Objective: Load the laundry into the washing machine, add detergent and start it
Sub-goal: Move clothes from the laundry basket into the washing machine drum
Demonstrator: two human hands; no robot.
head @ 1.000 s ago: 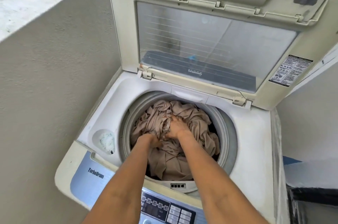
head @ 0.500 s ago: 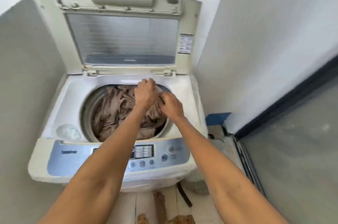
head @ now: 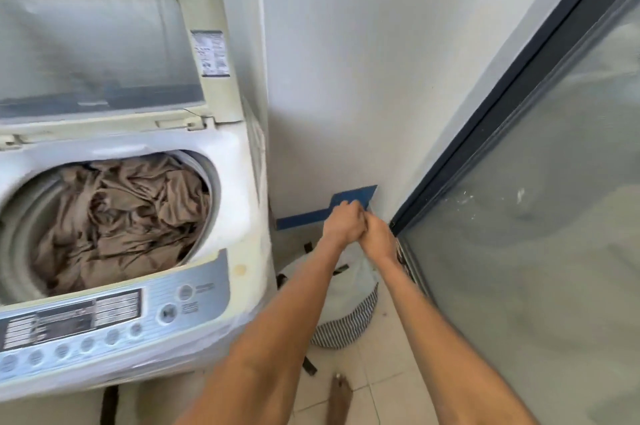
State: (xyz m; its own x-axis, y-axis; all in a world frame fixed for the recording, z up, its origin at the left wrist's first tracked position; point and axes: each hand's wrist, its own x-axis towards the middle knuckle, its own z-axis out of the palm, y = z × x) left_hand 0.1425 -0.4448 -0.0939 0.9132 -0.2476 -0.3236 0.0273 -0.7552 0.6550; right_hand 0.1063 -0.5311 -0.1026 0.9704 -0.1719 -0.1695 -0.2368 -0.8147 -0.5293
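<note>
1. Head view: your left hand [head: 341, 224] and right hand [head: 377, 238] are pressed together out in front of you, to the right of the washing machine [head: 239, 202], above a white laundry bag [head: 349, 296] with a striped base.
2. Both hands are curled into loose fists, knuckles touching; whether they pinch anything between them cannot be told, as the frame is blurred there.
3. The laundry [head: 117, 216], a crumpled mass of beige cloth, fills the drum and reaches close to its rim, well apart from your hands.
4. The machine's lid [head: 104, 53] stands upright at the back edge, with a printed label [head: 211, 53] at its right side.
5. The control panel [head: 114, 320] runs along the machine's front edge, its buttons smeared by motion.
6. The bag sits on the tiled floor [head: 388, 390] between the machine's right side and a dark-framed glass door [head: 540, 216].
7. A blue strip [head: 353, 197] runs low on the white wall just behind your hands.
</note>
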